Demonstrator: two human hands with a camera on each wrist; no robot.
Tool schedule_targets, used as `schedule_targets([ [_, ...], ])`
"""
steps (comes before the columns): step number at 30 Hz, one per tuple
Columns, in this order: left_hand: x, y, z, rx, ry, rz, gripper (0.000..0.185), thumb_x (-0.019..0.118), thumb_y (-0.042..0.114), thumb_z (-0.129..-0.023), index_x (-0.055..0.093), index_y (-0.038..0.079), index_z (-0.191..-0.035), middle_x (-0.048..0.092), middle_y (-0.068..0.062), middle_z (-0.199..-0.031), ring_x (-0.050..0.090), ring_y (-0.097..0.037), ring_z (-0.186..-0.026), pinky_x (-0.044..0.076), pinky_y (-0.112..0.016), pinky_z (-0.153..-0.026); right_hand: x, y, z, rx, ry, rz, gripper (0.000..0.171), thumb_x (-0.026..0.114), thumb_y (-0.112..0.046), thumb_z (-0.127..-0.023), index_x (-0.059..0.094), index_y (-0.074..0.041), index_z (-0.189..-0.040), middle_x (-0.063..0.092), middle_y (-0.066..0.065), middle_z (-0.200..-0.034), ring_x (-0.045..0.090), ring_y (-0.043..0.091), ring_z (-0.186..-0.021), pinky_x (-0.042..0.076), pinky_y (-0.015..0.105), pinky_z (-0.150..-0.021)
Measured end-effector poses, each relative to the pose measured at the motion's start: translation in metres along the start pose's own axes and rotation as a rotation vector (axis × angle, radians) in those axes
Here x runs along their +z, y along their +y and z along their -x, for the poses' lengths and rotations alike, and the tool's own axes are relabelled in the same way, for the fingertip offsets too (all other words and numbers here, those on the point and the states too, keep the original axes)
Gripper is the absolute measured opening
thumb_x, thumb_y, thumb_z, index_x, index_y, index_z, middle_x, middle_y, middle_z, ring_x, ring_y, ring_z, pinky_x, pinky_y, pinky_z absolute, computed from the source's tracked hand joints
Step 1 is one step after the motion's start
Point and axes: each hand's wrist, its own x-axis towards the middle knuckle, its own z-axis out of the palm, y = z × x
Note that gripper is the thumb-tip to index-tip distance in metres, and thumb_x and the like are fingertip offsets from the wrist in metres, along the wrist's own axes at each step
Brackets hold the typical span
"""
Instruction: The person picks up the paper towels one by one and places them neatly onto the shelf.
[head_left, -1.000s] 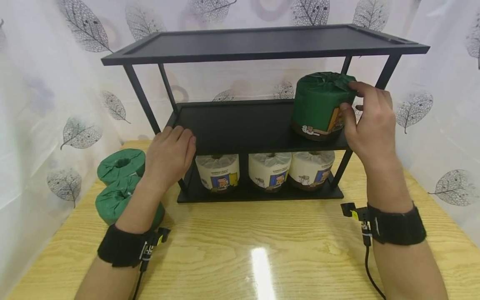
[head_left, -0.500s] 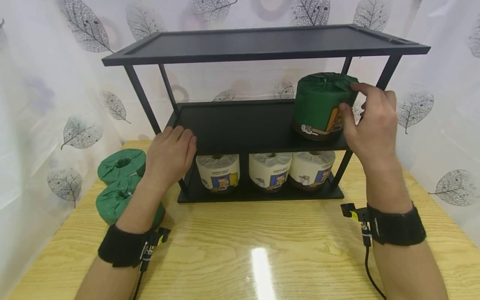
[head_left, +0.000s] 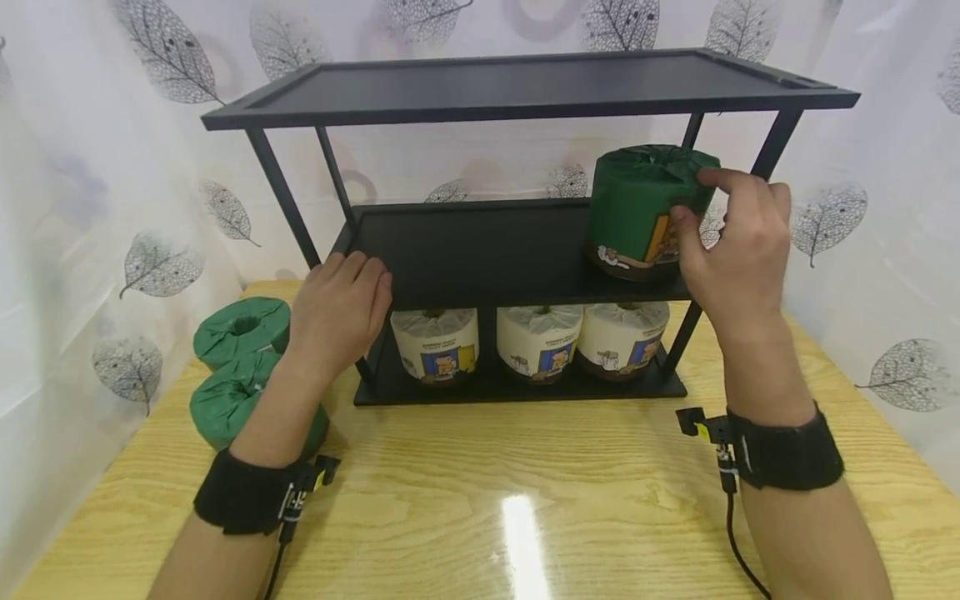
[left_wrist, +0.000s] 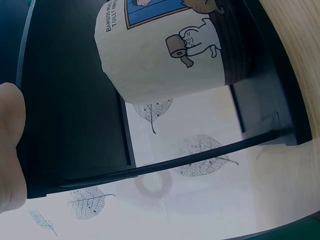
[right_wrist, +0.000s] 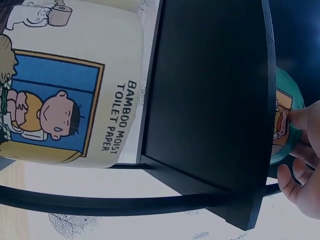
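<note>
A green-wrapped toilet roll (head_left: 641, 212) stands upright at the right end of the middle tier of a black three-tier rack (head_left: 517, 87), grasped by the right hand (head_left: 731, 250), thumb on its front and fingers curled over its top edge. The left hand (head_left: 337, 312) rests with relaxed fingers on the middle tier's front left corner. Three cream rolls (head_left: 536, 340) line the bottom tier; two more green rolls (head_left: 240, 367) lie on the wooden table (head_left: 525, 500) just left of the rack
</note>
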Motion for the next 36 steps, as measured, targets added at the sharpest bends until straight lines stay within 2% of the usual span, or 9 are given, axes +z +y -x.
schedule_targets([
  [9, 0.000, -0.001, 0.001, -0.004, -0.025, -0.004, 0.045, 0.033, 0.025, -0.107, 0.064, -0.003, -0.090, 0.062, -0.018, -0.082, 0.053, -0.036, -0.070, 0.042, -0.043, -0.056, 0.005, 0.001, 0.001, -0.003, 0.061, -0.042, 0.042, 0.063, -0.028, -0.095, 0.062, 0.007, -0.119, 0.066, 0.025, -0.117, 0.043, 0.044, -0.091, 0.032, 0.045, -0.081],
  [11, 0.000, -0.001, 0.001, -0.004, -0.026, -0.004, 0.045, 0.033, 0.026, -0.107, 0.064, -0.003, -0.090, 0.062, -0.018, -0.081, 0.053, -0.036, -0.069, 0.042, -0.043, -0.056, 0.006, 0.003, 0.001, 0.010, 0.098, -0.059, 0.043, 0.064, -0.030, -0.093, 0.063, 0.005, -0.119, 0.066, 0.024, -0.110, 0.046, 0.030, -0.085, 0.032, 0.038, -0.079],
  [14, 0.000, 0.000, 0.002, -0.001, -0.017, -0.002, 0.045, 0.033, 0.025, -0.107, 0.064, -0.002, -0.089, 0.061, -0.018, -0.081, 0.053, -0.036, -0.068, 0.041, -0.043, -0.055, 0.004, 0.009, -0.001, 0.079, 0.201, -0.095, 0.040, 0.062, -0.034, -0.088, 0.067, -0.003, -0.114, 0.066, 0.004, -0.100, 0.043, 0.005, -0.082, 0.032, 0.024, -0.078],
  [16, 0.000, 0.000, 0.001, 0.004, -0.007, 0.004, 0.044, 0.034, 0.025, -0.106, 0.063, -0.002, -0.088, 0.060, -0.017, -0.080, 0.052, -0.035, -0.067, 0.040, -0.043, -0.054, 0.001, 0.014, -0.004, 0.138, 0.284, -0.119, 0.037, 0.061, -0.032, -0.084, 0.068, -0.010, -0.112, 0.058, -0.011, -0.101, 0.038, -0.008, -0.086, 0.032, 0.018, -0.077],
  [18, 0.001, -0.001, 0.000, 0.006, 0.002, 0.007, 0.043, 0.035, 0.024, -0.106, 0.063, -0.003, -0.088, 0.060, -0.017, -0.079, 0.051, -0.035, -0.066, 0.039, -0.042, -0.053, -0.003, 0.017, -0.007, 0.191, 0.337, -0.128, 0.037, 0.058, -0.029, -0.082, 0.064, -0.015, -0.115, 0.047, -0.019, -0.115, 0.039, -0.010, -0.088, 0.032, 0.016, -0.079],
  [20, 0.001, -0.001, 0.000, 0.007, 0.006, 0.008, 0.043, 0.035, 0.024, -0.106, 0.063, -0.003, -0.088, 0.060, -0.017, -0.078, 0.051, -0.034, -0.066, 0.039, -0.042, -0.053, -0.006, 0.020, -0.009, 0.224, 0.361, -0.140, 0.037, 0.056, -0.024, -0.080, 0.060, -0.016, -0.117, 0.045, -0.014, -0.118, 0.039, -0.009, -0.090, 0.031, 0.017, -0.081],
  [23, 0.001, -0.001, 0.000, 0.007, 0.004, 0.004, 0.042, 0.036, 0.024, -0.106, 0.063, -0.003, -0.088, 0.061, -0.017, -0.079, 0.052, -0.035, -0.066, 0.040, -0.042, -0.053, -0.009, 0.022, -0.009, 0.266, 0.340, -0.152, 0.041, 0.055, -0.020, -0.082, 0.055, -0.015, -0.123, 0.041, -0.010, -0.122, 0.038, -0.008, -0.093, 0.030, 0.016, -0.082],
  [29, 0.001, -0.001, 0.001, 0.008, -0.018, -0.003, 0.039, 0.039, 0.022, -0.105, 0.064, -0.003, -0.089, 0.062, -0.018, -0.080, 0.054, -0.035, -0.068, 0.043, -0.043, -0.055, -0.005, 0.027, -0.009, 0.327, 0.273, -0.205, 0.046, 0.053, -0.020, -0.087, 0.048, -0.012, -0.133, 0.044, -0.010, -0.130, 0.039, -0.007, -0.094, 0.031, 0.016, -0.077],
  [36, 0.002, -0.002, 0.001, 0.001, 0.010, -0.001, 0.042, 0.037, 0.024, -0.106, 0.064, -0.003, -0.089, 0.062, -0.018, -0.081, 0.053, -0.035, -0.068, 0.042, -0.043, -0.055, 0.001, 0.027, -0.007, 0.453, 0.146, -0.238, 0.045, 0.048, -0.013, -0.093, 0.044, -0.013, -0.138, 0.044, -0.007, -0.131, 0.040, -0.005, -0.095, 0.035, 0.017, -0.078],
])
